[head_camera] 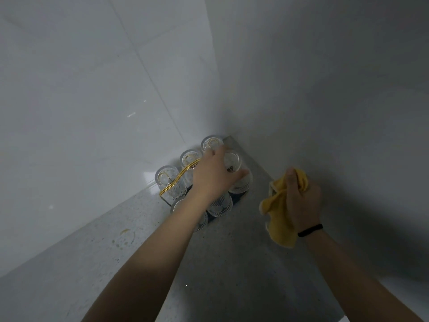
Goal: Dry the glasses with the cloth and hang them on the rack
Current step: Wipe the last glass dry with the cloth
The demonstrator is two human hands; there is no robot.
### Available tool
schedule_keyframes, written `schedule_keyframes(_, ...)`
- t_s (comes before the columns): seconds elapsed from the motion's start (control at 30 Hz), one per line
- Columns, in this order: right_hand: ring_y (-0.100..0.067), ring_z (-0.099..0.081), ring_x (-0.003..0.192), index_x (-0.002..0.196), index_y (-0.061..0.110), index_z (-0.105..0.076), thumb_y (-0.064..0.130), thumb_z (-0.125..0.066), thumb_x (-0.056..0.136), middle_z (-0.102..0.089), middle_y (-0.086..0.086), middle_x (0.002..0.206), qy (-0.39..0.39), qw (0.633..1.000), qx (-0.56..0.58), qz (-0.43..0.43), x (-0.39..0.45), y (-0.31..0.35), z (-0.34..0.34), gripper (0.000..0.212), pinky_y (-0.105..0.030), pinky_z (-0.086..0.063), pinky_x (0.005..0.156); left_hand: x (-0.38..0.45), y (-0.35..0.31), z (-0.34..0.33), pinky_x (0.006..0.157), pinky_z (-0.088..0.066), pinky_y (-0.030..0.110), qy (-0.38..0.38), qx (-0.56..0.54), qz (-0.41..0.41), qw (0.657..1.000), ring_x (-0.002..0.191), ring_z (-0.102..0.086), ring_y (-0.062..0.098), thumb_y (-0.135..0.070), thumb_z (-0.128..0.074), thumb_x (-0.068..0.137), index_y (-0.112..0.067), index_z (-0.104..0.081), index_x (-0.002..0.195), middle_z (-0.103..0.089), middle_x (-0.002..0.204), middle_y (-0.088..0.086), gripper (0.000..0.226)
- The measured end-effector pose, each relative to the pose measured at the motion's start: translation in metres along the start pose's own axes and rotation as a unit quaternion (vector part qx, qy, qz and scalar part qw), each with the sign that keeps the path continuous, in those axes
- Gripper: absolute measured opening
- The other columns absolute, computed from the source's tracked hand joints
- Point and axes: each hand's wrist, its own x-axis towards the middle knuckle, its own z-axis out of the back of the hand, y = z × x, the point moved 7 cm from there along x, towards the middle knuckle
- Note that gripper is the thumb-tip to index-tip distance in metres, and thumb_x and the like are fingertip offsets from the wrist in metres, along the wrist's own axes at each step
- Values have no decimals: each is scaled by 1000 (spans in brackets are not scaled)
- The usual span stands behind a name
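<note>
Glasses: clear, ribbed, six in view, all upside down on the rack (178,181), bases up, packed in the bench corner by the wall. Back row: far glass (210,142), mid glass (190,156), near-left glass (166,176). Front row: corner glass (234,162) gripped by the left hand (212,176), fingers round its base, thumb side low; can't tell if fully seated. Two more partly hidden under the left arm: front glass (220,205) and low glass (178,205). Rack: gold wire w/ looped handle running over the back row, dark base. Cloth (282,214): yellow, bunched, held in the right hand (301,201), tail hanging down, apart from the glasses.
</note>
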Motion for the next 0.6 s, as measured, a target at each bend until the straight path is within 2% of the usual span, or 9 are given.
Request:
schedule_keyframes(0.1, 3, -52, 43, 49, 18, -39, 18, -51, 95, -42, 3, 45, 2, 1000, 8, -11, 0, -1, -4, 47, -7, -38, 42, 7, 1, -19, 88, -50, 43, 26, 47, -3, 999, 119, -55, 34, -59, -68, 80, -26, -40, 143, -48, 138, 13, 76)
schedule_keyframes(0.23, 3, -49, 38, 47, 21, -36, 18, -51, 95, -41, 8, 32, 10, 1000, 8, -20, -1, 1, -7, 51, -8, -36, 39, 12, 0, -40, 89, -49, 44, 53, 92, -6, 994, 123, -51, 34, -59, -66, 83, -24, -36, 147, -47, 139, 15, 78)
schedule_keyframes(0.33, 1, -47, 36, 47, 20, -33, 19, -51, 95, -45, 13, 32, 9, 999, 3, -36, 0, -2, -9, 52, -9, -34, 37, 14, 3, -57, 93, -47, 44, 75, 114, -3, 991, 124, -50, 34, -60, -65, 83, -22, -36, 146, -48, 138, 15, 79)
schedule_keyframes(0.43, 0, -47, 38, 48, 20, -35, 22, -51, 95, -40, 5, 34, 12, 999, -6, -44, 0, -6, -10, 50, -9, -34, 38, 14, 6, -64, 96, -46, 44, 64, 130, -7, 989, 125, -49, 34, -62, -64, 82, -21, -38, 145, -49, 138, 15, 79)
schedule_keyframes(0.6, -3, -46, 40, 50, 20, -35, 25, -51, 95, -34, 1, 46, 24, 998, -17, -54, 1, -15, -13, 48, -10, -32, 40, 16, 7, -66, 97, -45, 44, 59, 138, -11, 989, 125, -49, 34, -66, -61, 81, -21, -37, 145, -49, 139, 15, 82)
